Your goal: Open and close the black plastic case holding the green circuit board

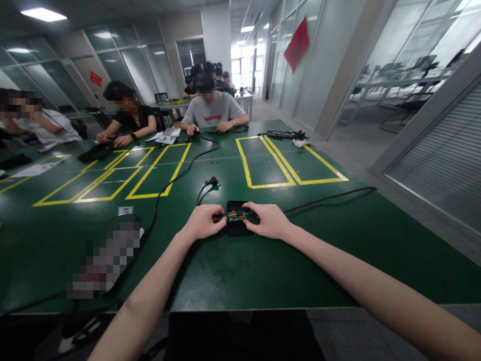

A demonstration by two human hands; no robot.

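A small green circuit board (236,217) with copper-coloured ring coils lies between my hands, over an opened black plastic casing (240,231). My left hand (203,222) pinches the board's left end, where a black cord enters. At the other end, the thumb and fingers of my right hand (271,220) close on the board's right side. A black cable (330,198) runs off from there across the table. Beyond my left hand lies a black power plug (213,181) on its cord. My fingers partly cover both ends of the board.
The green table (293,271) carries yellow tape rectangles (270,187). A power strip (112,260), blurred out, lies on the left, with a long black cord (161,193) running from it. A folded black tripod-like object (283,134) is at the far right. Several people sit across the table.
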